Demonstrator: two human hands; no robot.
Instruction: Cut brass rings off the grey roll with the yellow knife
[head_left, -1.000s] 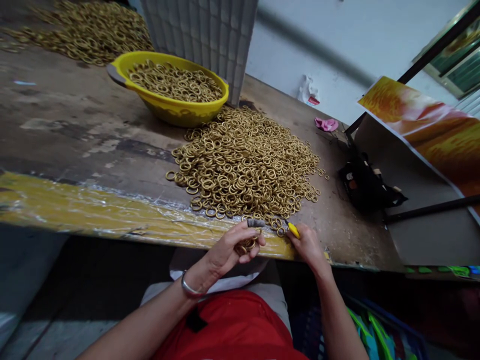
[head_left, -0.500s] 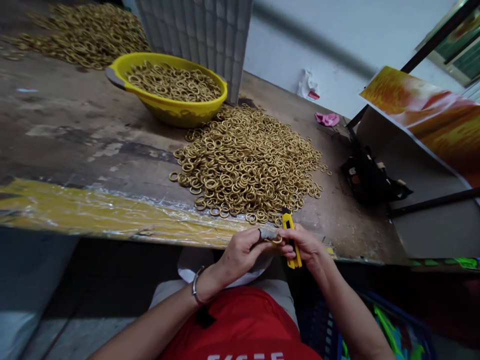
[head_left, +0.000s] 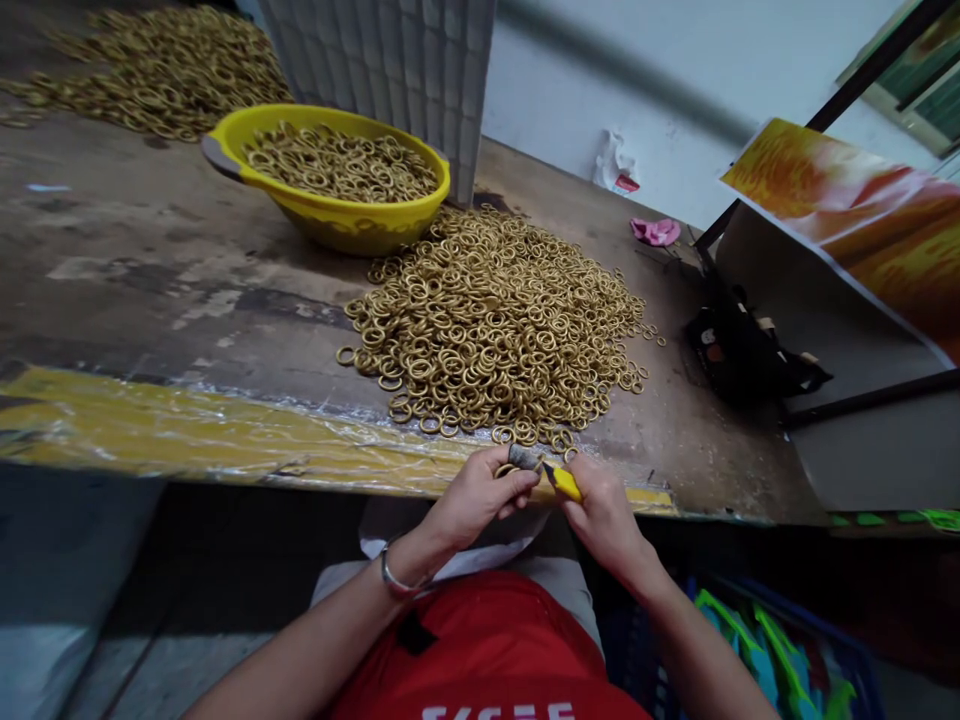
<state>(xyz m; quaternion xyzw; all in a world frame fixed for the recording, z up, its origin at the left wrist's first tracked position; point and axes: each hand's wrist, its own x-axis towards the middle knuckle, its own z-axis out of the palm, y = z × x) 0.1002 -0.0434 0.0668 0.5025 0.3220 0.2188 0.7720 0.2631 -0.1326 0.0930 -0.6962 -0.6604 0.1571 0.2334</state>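
Observation:
A small gold ring (head_left: 505, 470) is pinched in my left hand (head_left: 480, 497), whose index finger has a grey wrap. My right hand (head_left: 602, 508) is closed round a yellow utility knife (head_left: 566, 484), its dark tip pointing left and close to the ring and the left fingertips. Whether the tip touches the ring is too small to tell. Just beyond both hands, a large pile of gold rings (head_left: 502, 330) lies on the wooden table (head_left: 150, 290).
Behind the pile stands a yellow basin (head_left: 352, 225) full of rings, beside a grey ridged panel (head_left: 390, 80). More rings (head_left: 180, 75) lie at the far left. A pink cloth (head_left: 655, 232) and black bag (head_left: 742, 355) are on the right.
My right hand has turned the knife from upright to pointing left, toward the left fingers. Its fingers have wrapped round the handle. The left hand has shifted slightly left.

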